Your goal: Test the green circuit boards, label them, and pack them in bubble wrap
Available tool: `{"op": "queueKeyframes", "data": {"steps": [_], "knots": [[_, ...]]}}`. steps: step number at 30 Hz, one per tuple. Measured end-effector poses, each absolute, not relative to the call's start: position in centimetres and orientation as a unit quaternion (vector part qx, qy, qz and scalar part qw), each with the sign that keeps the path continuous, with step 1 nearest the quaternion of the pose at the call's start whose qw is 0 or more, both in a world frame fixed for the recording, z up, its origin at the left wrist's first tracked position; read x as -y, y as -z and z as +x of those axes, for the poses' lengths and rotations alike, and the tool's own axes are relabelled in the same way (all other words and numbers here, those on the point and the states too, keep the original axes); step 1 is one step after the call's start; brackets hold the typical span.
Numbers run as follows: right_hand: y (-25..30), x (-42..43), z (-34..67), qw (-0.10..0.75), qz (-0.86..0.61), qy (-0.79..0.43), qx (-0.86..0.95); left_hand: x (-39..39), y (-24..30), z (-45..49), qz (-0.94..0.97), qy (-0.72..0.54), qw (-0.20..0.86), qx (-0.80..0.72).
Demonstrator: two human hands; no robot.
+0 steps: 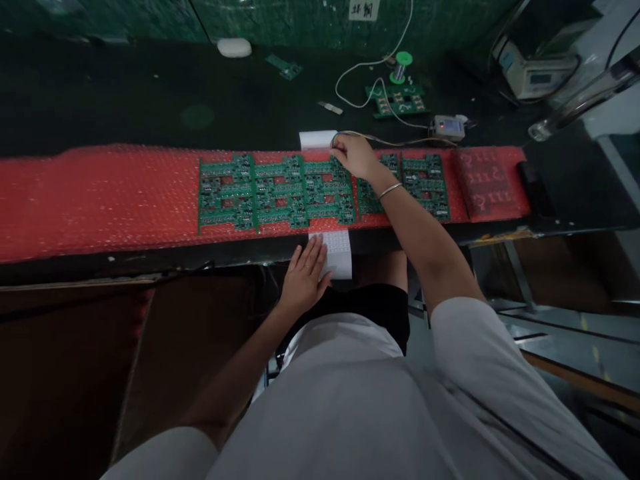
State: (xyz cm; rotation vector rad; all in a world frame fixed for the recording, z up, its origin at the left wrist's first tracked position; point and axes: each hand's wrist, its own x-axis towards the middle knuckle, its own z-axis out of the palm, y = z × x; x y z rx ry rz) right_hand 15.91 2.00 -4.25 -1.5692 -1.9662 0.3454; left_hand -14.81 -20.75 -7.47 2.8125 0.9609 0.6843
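Observation:
My left hand lies flat, fingers stretched out, on a white sheet printed with a small grid; this sheet hangs over the front edge of the bench. Over the third green circuit board panel from the left, my right hand has its thumb and fingertips pinched together near the panel's top edge. What they hold, if anything, is too small to make out. Several such panels lie in a row on red bubble wrap. A white strip shows beyond the panel, beside the right fingertips.
Thin wires run from a small grey box toward my right hand. Behind are a solder spool, another board, a small blade-like tool and a white oval object. Wrapped boards lie at the right.

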Motion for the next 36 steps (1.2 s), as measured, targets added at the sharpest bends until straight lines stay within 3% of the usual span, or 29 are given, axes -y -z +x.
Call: {"op": "queueKeyframes", "data": {"steps": [6, 12, 24, 30, 36], "knots": [[4.0, -1.9, 15.9, 0.285, -0.598, -0.124, 0.739, 21.5, 7.5, -14.8, 0.921, -0.229, 0.049, -0.311], [3.4, -1.4, 15.6, 0.262, -0.617, -0.125, 0.732, 20.0, 7.3, -16.3, 0.878, -0.317, 0.1, -0.345], [4.1, -0.6, 15.2, 0.31, -0.612, -0.137, 0.715, 18.3, 7.4, -16.6, 0.835, -0.311, 0.181, -0.416], [4.3, -0.5, 15.1, 0.319, -0.61, -0.137, 0.713, 18.2, 7.2, -16.4, 0.828, -0.368, 0.155, -0.394], [4.3, -0.5, 15.1, 0.32, -0.609, -0.138, 0.712, 18.4, 7.0, -16.5, 0.835, -0.345, 0.156, -0.399]]}}
